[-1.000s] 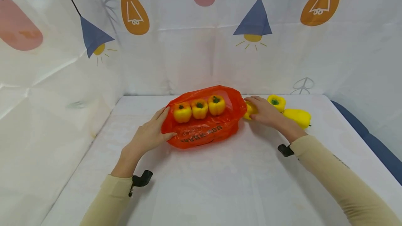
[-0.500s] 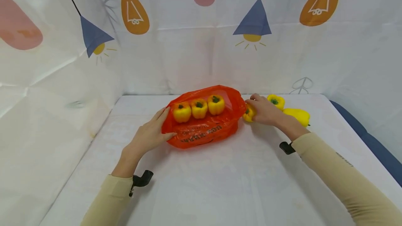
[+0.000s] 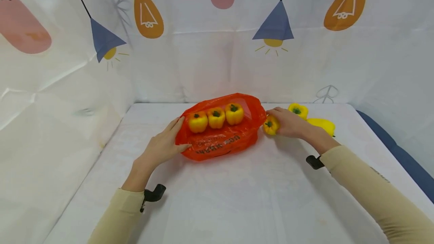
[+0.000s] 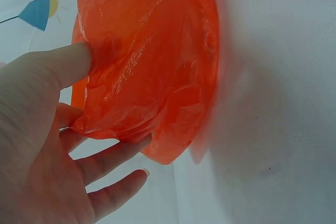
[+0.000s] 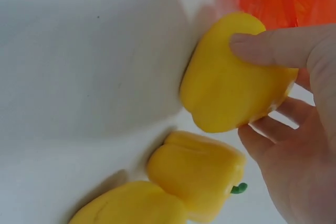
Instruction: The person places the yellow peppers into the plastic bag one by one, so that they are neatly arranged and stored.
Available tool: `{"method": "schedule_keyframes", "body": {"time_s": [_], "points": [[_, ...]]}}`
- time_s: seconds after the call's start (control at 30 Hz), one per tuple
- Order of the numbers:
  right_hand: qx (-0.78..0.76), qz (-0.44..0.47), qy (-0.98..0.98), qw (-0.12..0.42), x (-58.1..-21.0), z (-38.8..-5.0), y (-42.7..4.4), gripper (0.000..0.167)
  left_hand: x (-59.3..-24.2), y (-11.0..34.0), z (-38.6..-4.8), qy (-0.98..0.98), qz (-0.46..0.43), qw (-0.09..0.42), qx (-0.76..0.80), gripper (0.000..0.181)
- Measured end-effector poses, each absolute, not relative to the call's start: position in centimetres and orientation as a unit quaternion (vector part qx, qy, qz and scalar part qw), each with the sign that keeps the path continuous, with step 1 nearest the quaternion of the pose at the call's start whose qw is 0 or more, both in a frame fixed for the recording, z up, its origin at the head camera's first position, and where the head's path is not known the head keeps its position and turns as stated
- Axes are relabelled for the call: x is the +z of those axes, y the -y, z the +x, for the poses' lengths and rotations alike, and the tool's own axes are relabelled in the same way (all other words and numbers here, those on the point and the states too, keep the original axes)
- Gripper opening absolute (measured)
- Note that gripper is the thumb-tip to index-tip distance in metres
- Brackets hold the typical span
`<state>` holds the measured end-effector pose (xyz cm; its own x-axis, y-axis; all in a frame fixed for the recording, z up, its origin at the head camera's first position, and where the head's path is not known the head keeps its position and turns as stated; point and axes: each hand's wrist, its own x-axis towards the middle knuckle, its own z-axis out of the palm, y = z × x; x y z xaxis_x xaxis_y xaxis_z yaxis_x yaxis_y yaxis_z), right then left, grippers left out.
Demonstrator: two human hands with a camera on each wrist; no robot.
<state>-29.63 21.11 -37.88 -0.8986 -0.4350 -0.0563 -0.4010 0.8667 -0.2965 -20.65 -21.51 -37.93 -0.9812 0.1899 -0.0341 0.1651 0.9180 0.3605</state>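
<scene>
An orange-red plastic bag (image 3: pixel 220 144) lies mouth-up on the table, with three yellow bell peppers in a row inside, one of them the leftmost bell pepper (image 3: pixel 197 122). My left hand (image 3: pixel 162 144) holds the bag's left end; in the left wrist view its thumb lies on the plastic, the other fingers behind and below the edge. At the bag's right end my right hand (image 3: pixel 289 122) grips another yellow bell pepper (image 5: pixel 231 77), stem towards me in the head view. The thumb presses its side, and the fingers reach around the far side, partly hidden.
Two more yellow peppers lie right of my right hand: an upright bell pepper (image 3: pixel 298 110) and one on its side (image 3: pixel 322 125). The white table (image 3: pixel 230 199) meets a printed cloth backdrop (image 3: pixel 203 63) behind. A dark blue shape (image 3: pixel 390 142) borders the table's right edge.
The bell pepper in my right hand has shifted slightly towards me and turned, so its stem end shows more. My left hand and the bag have stayed put.
</scene>
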Motion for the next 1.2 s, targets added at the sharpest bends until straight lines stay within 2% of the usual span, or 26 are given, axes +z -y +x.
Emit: {"method": "schedule_keyframes", "body": {"time_s": [0.43,0.73,1.2], "points": [[-0.163,-0.224,-0.960,0.044,-36.5,-29.0,-22.1,0.066,-37.9,21.4,-20.9,-0.978,0.097,0.031,0.183,0.098],[-0.208,-0.190,-0.959,0.038,-35.2,-28.7,-22.0,0.066,-37.8,21.3,-20.8,-0.978,0.094,0.034,0.183,0.098],[-0.238,-0.189,-0.953,0.003,-33.3,-28.2,-22.2,0.063,-37.9,21.5,-21.0,-0.978,0.094,0.035,0.183,0.098]]}}
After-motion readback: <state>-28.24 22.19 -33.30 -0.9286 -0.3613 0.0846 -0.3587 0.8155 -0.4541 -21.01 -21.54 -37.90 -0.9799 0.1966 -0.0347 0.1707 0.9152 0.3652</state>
